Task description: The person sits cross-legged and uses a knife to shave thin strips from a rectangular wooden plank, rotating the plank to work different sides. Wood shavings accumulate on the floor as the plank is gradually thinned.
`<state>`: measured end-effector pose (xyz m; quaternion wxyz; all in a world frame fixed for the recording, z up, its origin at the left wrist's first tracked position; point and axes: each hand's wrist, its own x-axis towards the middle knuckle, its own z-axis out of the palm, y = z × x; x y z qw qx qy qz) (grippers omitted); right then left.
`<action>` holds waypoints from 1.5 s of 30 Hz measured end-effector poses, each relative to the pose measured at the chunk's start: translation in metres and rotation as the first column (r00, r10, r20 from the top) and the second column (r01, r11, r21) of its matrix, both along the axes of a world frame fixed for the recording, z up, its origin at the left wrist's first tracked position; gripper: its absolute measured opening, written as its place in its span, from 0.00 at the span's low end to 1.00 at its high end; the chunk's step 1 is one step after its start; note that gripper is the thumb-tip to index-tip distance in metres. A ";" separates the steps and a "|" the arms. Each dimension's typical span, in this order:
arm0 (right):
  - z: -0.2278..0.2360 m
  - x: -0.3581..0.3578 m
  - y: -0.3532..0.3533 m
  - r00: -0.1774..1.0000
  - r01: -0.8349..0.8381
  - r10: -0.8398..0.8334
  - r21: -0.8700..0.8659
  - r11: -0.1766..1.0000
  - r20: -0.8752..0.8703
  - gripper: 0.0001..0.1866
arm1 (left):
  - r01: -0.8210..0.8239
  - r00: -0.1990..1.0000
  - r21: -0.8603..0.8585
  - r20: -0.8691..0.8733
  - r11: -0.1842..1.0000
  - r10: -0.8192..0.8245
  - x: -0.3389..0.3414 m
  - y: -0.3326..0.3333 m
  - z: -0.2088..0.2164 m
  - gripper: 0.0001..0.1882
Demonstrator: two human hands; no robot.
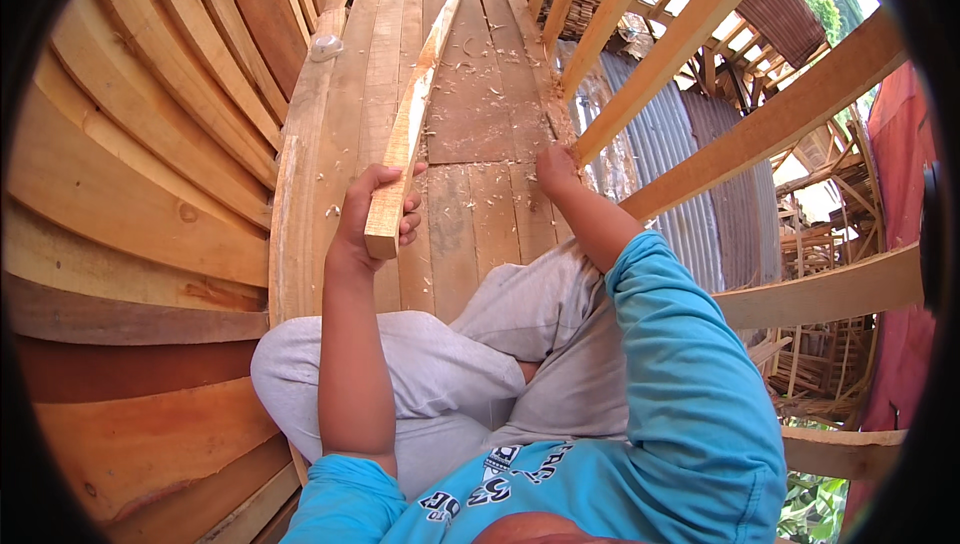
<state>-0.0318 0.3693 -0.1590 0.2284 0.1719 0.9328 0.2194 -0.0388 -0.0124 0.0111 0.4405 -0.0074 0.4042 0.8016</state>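
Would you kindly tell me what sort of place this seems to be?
Probably an open-sided woodworking area: wood shavings are scattered over the plank floor, the left hand holds a tapered timber, and open wooden framing stands on the right.

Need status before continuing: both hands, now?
Left hand: closed around a long, tapered, pale wooden beam.
Right hand: near a slanted light-brown wooden slat; whether it holds anything cannot be told.

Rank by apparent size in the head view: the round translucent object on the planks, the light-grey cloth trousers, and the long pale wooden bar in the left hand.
1. Light-grey cloth trousers
2. Long pale wooden bar
3. Round translucent object
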 end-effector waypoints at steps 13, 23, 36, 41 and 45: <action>0.009 0.068 -0.058 0.671 -0.693 0.720 -0.493 0.526 -0.175 0.45 | -0.011 1.000 -0.011 -0.018 1.000 0.011 -0.001 -0.003 0.001 0.31; -0.006 0.064 -0.010 0.973 -0.089 0.125 0.187 0.978 -0.193 0.34 | -0.021 0.999 -0.010 -0.034 1.000 0.021 -0.004 -0.007 -0.004 0.28; -0.016 0.066 -0.004 0.956 0.227 -0.236 -0.070 0.971 -0.174 0.44 | -0.022 0.999 -0.015 -0.050 1.000 0.021 0.000 -0.003 -0.001 0.32; -0.025 0.056 -0.012 0.986 0.165 -0.161 -0.081 0.983 0.052 0.42 | -0.027 0.999 -0.021 -0.042 0.999 0.026 0.002 -0.006 0.001 0.31; -0.083 0.053 0.038 0.673 0.583 -0.718 0.471 0.662 0.175 0.42 | 0.039 0.998 0.020 -0.044 0.999 -0.038 0.002 0.013 0.000 0.31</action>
